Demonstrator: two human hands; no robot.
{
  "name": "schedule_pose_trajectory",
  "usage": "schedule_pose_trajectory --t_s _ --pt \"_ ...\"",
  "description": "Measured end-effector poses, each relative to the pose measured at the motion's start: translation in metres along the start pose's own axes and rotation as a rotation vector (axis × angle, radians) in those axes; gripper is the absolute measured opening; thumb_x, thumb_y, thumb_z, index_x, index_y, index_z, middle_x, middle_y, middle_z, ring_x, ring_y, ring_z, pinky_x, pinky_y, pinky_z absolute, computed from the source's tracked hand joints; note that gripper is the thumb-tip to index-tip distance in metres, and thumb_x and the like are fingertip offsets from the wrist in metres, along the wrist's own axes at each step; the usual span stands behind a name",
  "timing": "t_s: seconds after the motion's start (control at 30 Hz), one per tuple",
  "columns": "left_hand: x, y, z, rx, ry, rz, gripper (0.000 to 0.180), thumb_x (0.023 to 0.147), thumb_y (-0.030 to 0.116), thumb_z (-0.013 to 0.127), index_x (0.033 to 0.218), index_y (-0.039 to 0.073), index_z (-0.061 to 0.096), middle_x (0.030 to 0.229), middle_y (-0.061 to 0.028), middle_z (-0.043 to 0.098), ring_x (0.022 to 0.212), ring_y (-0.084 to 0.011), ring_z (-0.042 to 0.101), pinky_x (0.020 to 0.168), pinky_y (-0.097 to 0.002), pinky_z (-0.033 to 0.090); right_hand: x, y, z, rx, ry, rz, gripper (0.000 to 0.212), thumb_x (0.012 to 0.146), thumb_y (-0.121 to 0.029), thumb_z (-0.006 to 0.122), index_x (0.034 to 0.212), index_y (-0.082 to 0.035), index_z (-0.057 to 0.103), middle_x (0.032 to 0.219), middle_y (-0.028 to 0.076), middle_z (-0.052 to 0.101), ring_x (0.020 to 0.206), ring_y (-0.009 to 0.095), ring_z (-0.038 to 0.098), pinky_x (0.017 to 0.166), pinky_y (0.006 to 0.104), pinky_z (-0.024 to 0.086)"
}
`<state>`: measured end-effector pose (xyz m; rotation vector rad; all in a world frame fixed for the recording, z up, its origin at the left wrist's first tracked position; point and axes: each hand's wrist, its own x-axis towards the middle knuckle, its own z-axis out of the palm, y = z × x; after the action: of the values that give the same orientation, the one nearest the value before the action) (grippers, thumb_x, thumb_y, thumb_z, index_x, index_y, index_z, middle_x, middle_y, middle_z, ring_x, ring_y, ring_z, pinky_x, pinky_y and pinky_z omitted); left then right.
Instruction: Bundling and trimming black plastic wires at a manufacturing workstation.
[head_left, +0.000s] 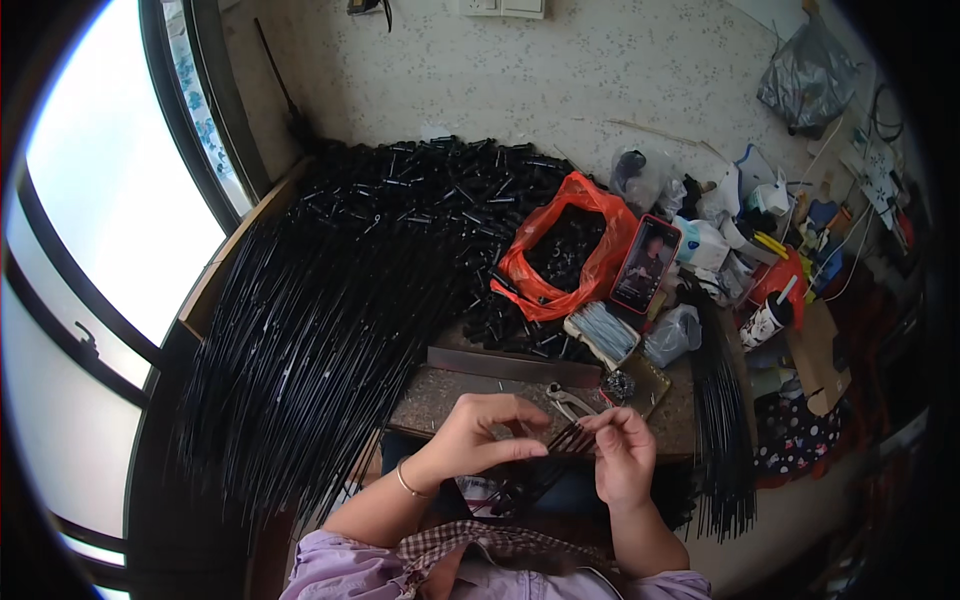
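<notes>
My left hand (490, 435) is curved, its thumb and fingertips apart with a gap between them. Close to its right, the fingers of my right hand (625, 465) are pinched together; what they hold is too small to make out. Several thin black rods (568, 438) lie between the two hands, their lower part running down over my lap. Just beyond the fingertips, a pair of pliers (566, 400) with pale jaws rests at the table (425, 395) edge, its handles partly hidden by my right hand. A small coil of dark wire (619, 385) sits beside it.
A large heap of long black rods (300, 330) with black tubular ends covers the left. Beyond the hands are a brown strip (515, 367), a box of pale sticks (605, 335), a red plastic bag (515, 270) of black parts and a propped phone (646, 263). Another rod bundle (722, 430) hangs at right.
</notes>
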<state>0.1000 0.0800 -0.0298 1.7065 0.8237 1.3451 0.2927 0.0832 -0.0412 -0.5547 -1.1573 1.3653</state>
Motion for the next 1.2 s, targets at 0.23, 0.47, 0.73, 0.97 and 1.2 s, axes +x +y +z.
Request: schedule_pose_trajectory --t_s 0.23,0.47,0.73,0.97,1.2 --pt "0.049 -0.164 -0.096 1.580 0.078 -0.278 0.008 0.069 0.009 0.056 0.068 0.006 0.063 0.073 -0.0089 0.060 0.074 -0.0257 0.060 0.060 -0.0325 0.052 0.041 0.028 -0.010 0.091 0.266 0.105 0.011 0.089 -0.015 0.052 0.091 -0.004 0.055 0.080 0.004 0.057 0.070 0.013 0.053 0.065 0.0263 0.044" --pt "0.061 -0.175 -0.102 1.671 -0.095 -0.265 0.010 0.069 0.008 0.056 0.063 0.005 0.063 0.071 -0.0101 0.062 0.073 -0.0275 0.060 0.054 -0.0309 0.052 0.043 0.023 -0.027 0.069 0.119 0.120 0.015 0.086 -0.012 0.056 0.094 0.000 0.057 0.081 0.006 0.058 0.073 0.014 0.055 0.067 0.0258 0.045" --pt "0.042 -0.100 -0.088 0.315 0.308 -0.252 0.017 0.078 0.002 0.060 0.094 0.002 0.052 0.085 -0.0090 0.062 0.080 -0.0172 0.061 0.069 -0.0279 0.050 0.036 0.016 -0.021 0.148 0.106 0.249 0.013 0.087 -0.011 0.056 0.095 -0.001 0.058 0.082 0.003 0.059 0.076 0.011 0.055 0.074 0.0242 0.044" --pt "0.001 -0.012 -0.011 -0.895 0.184 -0.248 0.030 0.077 -0.001 0.062 0.107 0.001 0.058 0.108 -0.0155 0.058 0.085 -0.0163 0.059 0.075 -0.0239 0.048 -0.006 -0.001 0.037 0.185 -0.147 0.245 0.015 0.086 -0.010 0.056 0.096 0.000 0.054 0.085 0.007 0.058 0.079 0.015 0.056 0.074 0.0281 0.045" --pt "-0.029 0.022 0.005 -1.069 -0.011 -0.052 0.018 0.077 -0.001 0.061 0.094 -0.004 0.057 0.103 -0.0249 0.055 0.083 -0.0291 0.062 0.065 -0.0394 0.056 -0.032 -0.011 0.052 0.146 -0.161 0.126 0.019 0.083 -0.009 0.060 0.097 0.001 0.052 0.089 0.010 0.060 0.076 0.017 0.058 0.070 0.0288 0.048"
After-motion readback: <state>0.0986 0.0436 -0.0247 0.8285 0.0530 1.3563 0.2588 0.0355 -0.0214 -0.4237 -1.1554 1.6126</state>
